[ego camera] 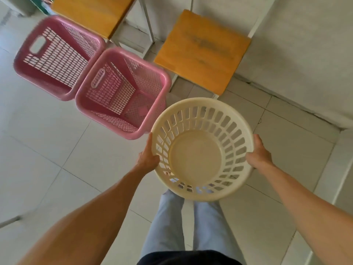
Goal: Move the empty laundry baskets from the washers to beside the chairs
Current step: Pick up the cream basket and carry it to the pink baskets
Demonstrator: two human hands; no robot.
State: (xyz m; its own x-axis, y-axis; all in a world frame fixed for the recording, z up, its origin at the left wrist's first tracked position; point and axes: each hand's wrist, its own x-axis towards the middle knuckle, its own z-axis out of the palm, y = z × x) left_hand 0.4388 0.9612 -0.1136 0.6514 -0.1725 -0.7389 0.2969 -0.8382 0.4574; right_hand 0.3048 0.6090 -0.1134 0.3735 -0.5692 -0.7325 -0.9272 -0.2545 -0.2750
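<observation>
Both hands, left (150, 156) and right (259, 153), clamped on cream basket (202, 150), probably just needs setting down beside pink baskets (124, 90) near chairs (202, 52).

I see bright, even daylight, soft shadows; slight motion blur left of the round cream plastic slotted basket (202, 148); edges bend.

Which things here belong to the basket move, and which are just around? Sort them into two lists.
Part of the job:
- round cream basket, empty, gripped by left hand and right hand
- two pink baskets, empty, on the floor
- two chairs with yellow seats

Just around:
- tiled floor
- wall
</observation>
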